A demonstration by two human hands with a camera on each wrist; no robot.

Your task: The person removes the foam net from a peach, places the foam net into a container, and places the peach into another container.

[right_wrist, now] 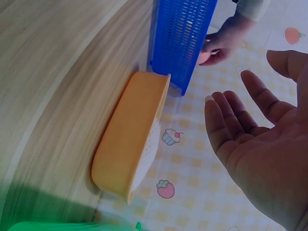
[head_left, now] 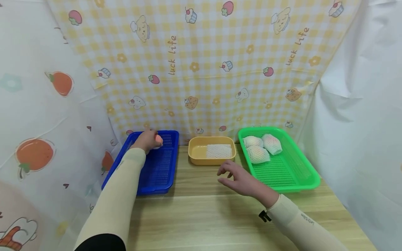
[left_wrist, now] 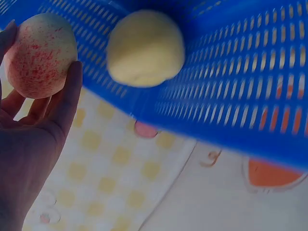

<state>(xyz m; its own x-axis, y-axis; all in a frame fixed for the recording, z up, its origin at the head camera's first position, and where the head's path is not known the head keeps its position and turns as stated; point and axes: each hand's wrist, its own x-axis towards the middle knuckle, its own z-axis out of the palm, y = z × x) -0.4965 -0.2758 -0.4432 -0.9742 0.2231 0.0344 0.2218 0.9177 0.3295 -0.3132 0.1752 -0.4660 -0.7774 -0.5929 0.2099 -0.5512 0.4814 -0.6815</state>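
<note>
My left hand (head_left: 145,140) grips a peach (left_wrist: 42,55), pale with red speckles, above the far end of the blue basket (head_left: 157,174). Thumb and fingers lie round the fruit's sides. A second round fruit (left_wrist: 145,48), pale yellow, sits in that basket in the left wrist view; in the head view the left hand mostly hides it. Over the table in front of the yellow tub (head_left: 198,161), my right hand (head_left: 240,179) hovers with relaxed, slightly bent fingers and holds nothing. White foam netting (head_left: 218,151) lies inside the tub.
On the right stands a green basket (head_left: 292,170) with three fruits in white foam nets (head_left: 258,154) at its far left part. A wooden table (head_left: 194,216) carries all the containers. Patterned cloth (head_left: 201,83) hangs behind, with white sheets at both sides.
</note>
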